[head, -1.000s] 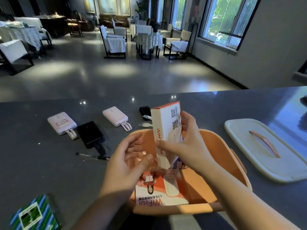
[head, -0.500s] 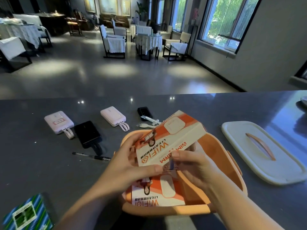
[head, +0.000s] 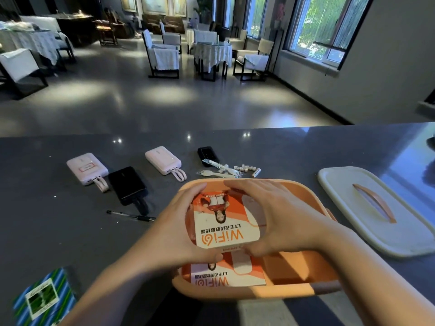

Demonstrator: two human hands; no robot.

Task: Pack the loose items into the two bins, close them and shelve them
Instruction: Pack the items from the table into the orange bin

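Both hands are down in the orange bin point(head: 303, 262), which sits at the near edge of the dark countertop point(head: 58, 231), a little right of its middle. The left hand point(head: 179, 234) curls round the left side of a WiFi router box point(head: 226, 222), thumb at its near corner, and the right hand point(head: 280, 220) lies across its right side with the fingers reaching over the far end, so the box is held flat between them, printed face up. Under it, at the near left of the bin, lies a second box of the same print point(head: 228, 276); the held one appears to be going down on top of it, though I cannot tell whether they touch yet. The right part of the bin floor is bare. This looks like the packing step, early on: most of the loose things are out on the counter toward its far edge. There are two white power banks point(head: 87, 168) point(head: 163, 159), a black power bank point(head: 127, 184) between them, a small black device point(head: 207, 154), wrapped plastic cutlery point(head: 219, 170) and some batteries point(head: 247, 168) just beyond the bin's far rim, and a pen point(head: 130, 215) nearer the left. The white lid point(head: 376, 212) lies apart to the right, handle up. Next, I'd judge, the box wants squaring over the lower one and letting go, leaving room beside it for the power banks. A striped booklet point(head: 42, 300) lies at the near left corner.
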